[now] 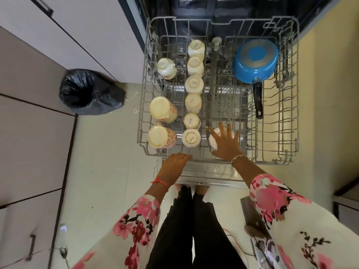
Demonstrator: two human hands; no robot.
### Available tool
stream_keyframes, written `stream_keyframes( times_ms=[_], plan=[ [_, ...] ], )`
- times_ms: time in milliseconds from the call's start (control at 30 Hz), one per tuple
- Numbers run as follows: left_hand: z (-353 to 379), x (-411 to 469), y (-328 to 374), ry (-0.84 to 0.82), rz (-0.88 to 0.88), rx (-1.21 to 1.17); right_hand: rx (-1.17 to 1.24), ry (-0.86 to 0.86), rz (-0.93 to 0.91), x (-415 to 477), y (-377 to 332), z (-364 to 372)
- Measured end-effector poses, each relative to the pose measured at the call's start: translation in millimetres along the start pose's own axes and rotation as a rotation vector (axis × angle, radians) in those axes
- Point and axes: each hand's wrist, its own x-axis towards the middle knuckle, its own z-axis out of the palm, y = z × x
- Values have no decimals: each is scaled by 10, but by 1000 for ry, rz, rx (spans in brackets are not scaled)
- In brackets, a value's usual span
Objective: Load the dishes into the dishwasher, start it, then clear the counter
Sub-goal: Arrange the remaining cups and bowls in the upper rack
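Black bin bag [87,92] sits on the floor at far left. Floral mugs [162,109] stand upside down along the rack's [275,161] left edge. The left hand [177,162] rests flat on the front rim, gripping nothing. The right hand [226,144] is splayed wide over a white bowl [213,141] at front centre. The blue saucepan [254,61] lies inverted near the back right.
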Motion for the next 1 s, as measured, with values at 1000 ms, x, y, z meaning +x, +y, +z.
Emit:
stream_keyframes(
  times_ms=[1000],
  plan=[
    [-3542,-1572,-4338,603,-364,88,85,582,-335,970,-4514,-3342]
  ],
)
